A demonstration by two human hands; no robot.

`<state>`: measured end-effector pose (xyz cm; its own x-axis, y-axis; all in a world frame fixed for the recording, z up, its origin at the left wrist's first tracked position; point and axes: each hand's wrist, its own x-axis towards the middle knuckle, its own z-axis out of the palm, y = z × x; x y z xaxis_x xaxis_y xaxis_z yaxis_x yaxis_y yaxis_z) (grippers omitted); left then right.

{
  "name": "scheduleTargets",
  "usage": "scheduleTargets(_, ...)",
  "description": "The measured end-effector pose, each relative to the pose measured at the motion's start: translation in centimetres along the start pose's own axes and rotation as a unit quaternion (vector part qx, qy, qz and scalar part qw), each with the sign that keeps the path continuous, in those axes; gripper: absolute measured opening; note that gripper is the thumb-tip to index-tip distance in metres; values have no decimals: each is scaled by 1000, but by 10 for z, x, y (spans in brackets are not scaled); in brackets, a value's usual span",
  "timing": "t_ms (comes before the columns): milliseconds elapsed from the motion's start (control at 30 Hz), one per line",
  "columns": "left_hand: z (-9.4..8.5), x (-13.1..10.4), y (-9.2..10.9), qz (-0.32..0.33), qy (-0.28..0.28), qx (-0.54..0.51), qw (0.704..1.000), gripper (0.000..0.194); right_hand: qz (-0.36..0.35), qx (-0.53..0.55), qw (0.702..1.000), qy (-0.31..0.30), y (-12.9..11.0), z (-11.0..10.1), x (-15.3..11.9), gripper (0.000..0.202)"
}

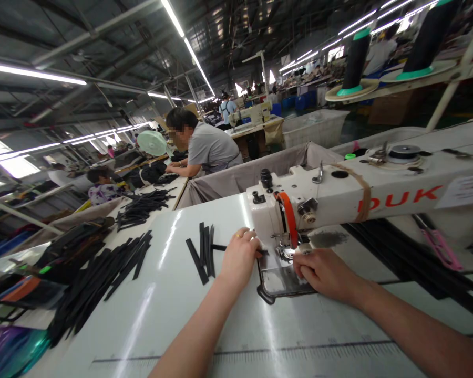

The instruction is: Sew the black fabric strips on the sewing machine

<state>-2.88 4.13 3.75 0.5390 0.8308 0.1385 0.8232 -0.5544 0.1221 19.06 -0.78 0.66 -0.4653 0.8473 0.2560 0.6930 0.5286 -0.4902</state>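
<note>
My left hand [240,254] is closed on a black strip [219,248] at the left side of the sewing machine's metal plate [279,281]; the strip's ends show on both sides of the fingers. Curled at the right of the presser foot [286,253] is my right hand [325,270], its fingers pressed together, and whatever they pinch is hidden. The white sewing machine [323,194] has an orange band [287,218] round its head. Several cut black strips [205,249] lie on the table just left of my left hand.
A large pile of black strips [102,273] covers the table's left side. Long black bands [410,262] and pink-handled scissors [441,247] lie under the machine arm. Thread cones [352,63] stand at upper right. Across a cloth-lined bin [256,170], a co-worker [213,144] bends over a table.
</note>
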Motion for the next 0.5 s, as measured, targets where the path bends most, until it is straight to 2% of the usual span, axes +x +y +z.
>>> scheduleTargets(100, -22, -16, 17, -50, -33, -52, 997, 6, -10, -1, 1000, -1, -1, -1, -2, 26)
scheduleTargets(167, -30, -25, 32, -111, -20, -172, 979, 9, -30, -10, 999, 9, -6, -1, -5, 22)
scheduleTargets(200, -31, -29, 39, -145, -19, -257, 955, 9, -58, -27, 998, 26, -9, -1, -7, 20)
scheduleTargets(233, -29, -32, 44, -178, -29, -351, 919, 8, -98, -54, 992, 55, -14, -2, -9, 21)
scheduleTargets(333, -12, -34, 50, -234, -79, -586, 771, 10, -242, -152, 951, 119, -29, -2, -16, 29)
scheduleTargets(367, -3, -33, 50, -238, -83, -630, 735, 15, -276, -175, 937, 120, -34, -2, -18, 30)
scheduleTargets(400, 6, -32, 49, -238, -76, -655, 713, 19, -296, -191, 928, 118, -37, -1, -20, 31)
scheduleTargets(433, 14, -31, 47, -235, -63, -667, 705, 23, -308, -198, 924, 114, -40, 0, -22, 32)
scheduleTargets(500, 29, -29, 45, -227, -38, -665, 711, 25, -312, -201, 921, 116, -43, 3, -25, 34)
